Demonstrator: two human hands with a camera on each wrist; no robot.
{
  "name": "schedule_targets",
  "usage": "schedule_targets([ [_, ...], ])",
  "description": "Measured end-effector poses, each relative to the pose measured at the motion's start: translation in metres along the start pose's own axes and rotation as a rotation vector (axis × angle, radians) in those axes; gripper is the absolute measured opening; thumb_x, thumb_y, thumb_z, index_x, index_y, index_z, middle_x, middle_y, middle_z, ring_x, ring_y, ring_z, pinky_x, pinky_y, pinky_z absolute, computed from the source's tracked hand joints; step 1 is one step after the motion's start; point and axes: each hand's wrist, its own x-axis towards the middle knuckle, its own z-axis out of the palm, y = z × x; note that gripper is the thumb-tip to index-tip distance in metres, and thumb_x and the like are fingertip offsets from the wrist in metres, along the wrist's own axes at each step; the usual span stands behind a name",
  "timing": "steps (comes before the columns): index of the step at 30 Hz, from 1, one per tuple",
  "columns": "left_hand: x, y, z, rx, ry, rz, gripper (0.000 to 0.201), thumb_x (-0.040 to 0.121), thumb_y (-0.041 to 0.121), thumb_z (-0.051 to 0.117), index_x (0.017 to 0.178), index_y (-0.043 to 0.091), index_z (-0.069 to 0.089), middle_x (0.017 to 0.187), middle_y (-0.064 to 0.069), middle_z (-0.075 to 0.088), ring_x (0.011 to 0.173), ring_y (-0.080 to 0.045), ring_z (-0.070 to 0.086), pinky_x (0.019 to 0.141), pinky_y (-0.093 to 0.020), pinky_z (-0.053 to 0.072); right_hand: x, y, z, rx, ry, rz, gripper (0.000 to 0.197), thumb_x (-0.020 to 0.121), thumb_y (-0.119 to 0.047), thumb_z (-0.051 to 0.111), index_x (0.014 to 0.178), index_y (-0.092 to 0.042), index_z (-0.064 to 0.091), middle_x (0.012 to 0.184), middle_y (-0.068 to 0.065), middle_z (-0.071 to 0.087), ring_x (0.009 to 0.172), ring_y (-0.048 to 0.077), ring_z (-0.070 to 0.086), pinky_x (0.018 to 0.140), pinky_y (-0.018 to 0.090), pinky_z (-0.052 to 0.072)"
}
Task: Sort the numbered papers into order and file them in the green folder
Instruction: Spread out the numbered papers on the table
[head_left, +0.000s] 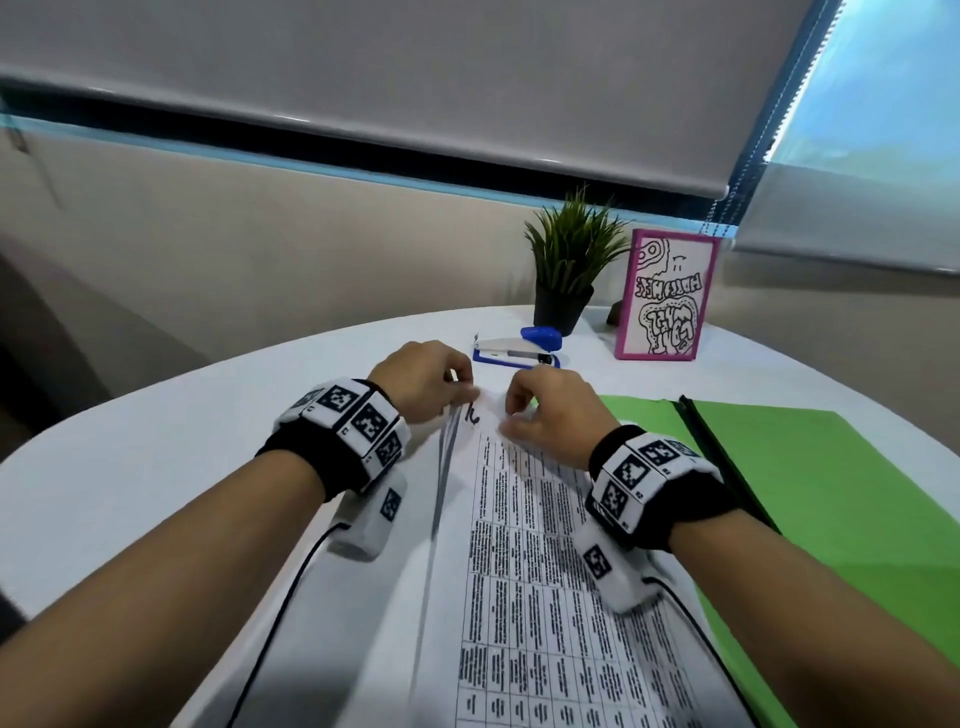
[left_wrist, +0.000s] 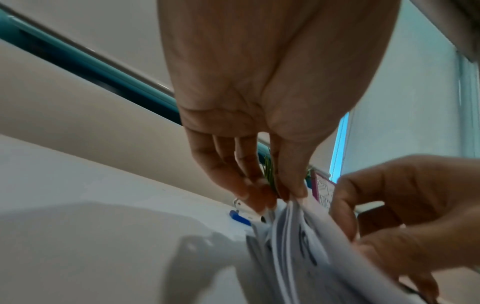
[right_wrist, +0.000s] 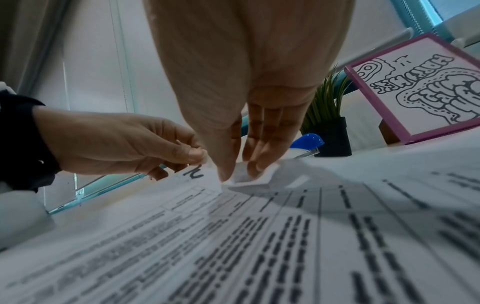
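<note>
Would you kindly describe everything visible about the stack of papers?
The stack of papers is white sheets printed with black tables, a handwritten mark at the top corner. It lies on the white table, its right side over the open green folder. The left hand and right hand pinch and fan its far edge.

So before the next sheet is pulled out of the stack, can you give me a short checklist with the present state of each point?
1. Left hand grips the far corner of the papers: ok.
2. Right hand pinches the top sheet's corner: ok; it is lifted and curled in the right wrist view.
3. Handwritten number on the top sheet readable: cannot tell, looks like a 2.
4. Green folder open beside the papers: ok.
5. Stapler apart from the papers: ok.
</note>
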Motion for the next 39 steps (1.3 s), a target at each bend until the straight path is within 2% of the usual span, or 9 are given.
schedule_targets([
  [4,-0.001,0.003,-0.011,-0.151,-0.142,-0.002,0.020,0.093,0.032,0.062,0.080,0.018,0.068,0.078,0.002,0.071,0.065,-0.010,0.064,0.064,-0.024,0.049,-0.003,0.002,-0.005,0.098,-0.026,-0.073,0.019,0.083,-0.021,0.074,0.078,-0.016,0.057,0.085,-0.005,0.063,0.069,0.017,0.063,0.069,0.038,0.055],
  [8,0.003,0.010,-0.026,-0.158,-0.279,-0.022,0.016,0.095,0.024,0.060,0.093,0.013,0.072,0.084,0.002,0.072,0.070,-0.012,0.066,0.070,-0.025,0.052,-0.005,0.015,-0.013,0.402,-0.100,-0.037,0.016,0.084,-0.009,0.072,0.091,-0.008,0.057,0.087,0.005,0.067,0.067,0.022,0.070,0.066,0.041,0.061],
  [15,0.007,0.019,-0.015,0.009,-0.126,0.040,0.013,0.076,0.019,0.078,0.075,0.022,0.066,0.067,0.003,0.073,0.058,-0.006,0.066,0.059,-0.020,0.049,-0.008,0.030,-0.018,0.345,-0.176,-0.143,0.006,0.081,-0.022,0.077,0.085,-0.020,0.072,0.087,-0.007,0.071,0.074,0.011,0.064,0.070,0.022,0.052],
  [19,0.009,0.017,-0.012,0.051,-0.118,0.047,0.015,0.085,0.024,0.071,0.072,0.018,0.067,0.069,-0.001,0.073,0.059,-0.006,0.068,0.053,-0.018,0.042,-0.004,0.033,-0.016,0.394,-0.182,-0.132,0.007,0.083,-0.023,0.075,0.082,-0.023,0.068,0.075,-0.013,0.067,0.062,0.007,0.054,0.062,0.018,0.043],
  [23,0.012,0.014,-0.009,0.093,-0.069,0.068,0.023,0.090,0.037,0.062,0.079,0.022,0.074,0.069,0.004,0.071,0.065,-0.008,0.068,0.062,-0.023,0.047,-0.003,0.036,-0.015,0.391,-0.185,-0.114,0.007,0.086,-0.027,0.072,0.084,-0.021,0.069,0.076,0.001,0.070,0.063,0.021,0.056,0.062,0.035,0.046],
  [25,0.012,0.014,-0.006,0.120,0.029,0.125,0.020,0.088,0.040,0.064,0.087,0.026,0.077,0.073,0.007,0.070,0.071,-0.008,0.062,0.069,-0.029,0.049,-0.003,0.038,-0.015,0.383,-0.157,-0.103,0.011,0.084,-0.033,0.073,0.082,-0.023,0.071,0.079,0.005,0.069,0.064,0.018,0.054,0.062,0.032,0.043],
  [31,0.008,0.015,-0.009,-0.135,0.116,0.241,0.011,0.079,0.034,0.078,0.071,0.029,0.073,0.076,0.009,0.066,0.061,-0.003,0.053,0.056,-0.018,0.038,-0.001,0.037,-0.020,0.259,-0.043,-0.138,0.011,0.074,-0.029,0.081,0.077,-0.021,0.074,0.116,-0.018,0.059,0.110,0.007,0.047,0.090,0.024,0.036],
  [35,0.005,0.016,-0.006,-0.267,0.044,0.236,0.020,0.086,0.035,0.071,0.074,0.019,0.074,0.065,0.011,0.067,0.057,-0.004,0.056,0.051,-0.010,0.038,-0.005,0.039,-0.026,0.463,-0.099,-0.100,0.010,0.074,-0.015,0.082,0.075,-0.016,0.071,0.092,-0.005,0.072,0.093,0.010,0.066,0.085,0.024,0.044],
  [39,0.007,0.010,-0.008,-0.192,0.011,0.119,0.023,0.093,0.037,0.061,0.088,0.020,0.074,0.081,0.004,0.074,0.063,-0.008,0.066,0.051,-0.011,0.040,-0.009,0.050,-0.036,0.558,-0.246,-0.081,0.012,0.073,-0.007,0.081,0.073,-0.013,0.071,0.081,0.004,0.073,0.085,0.016,0.070,0.083,0.023,0.053],
])
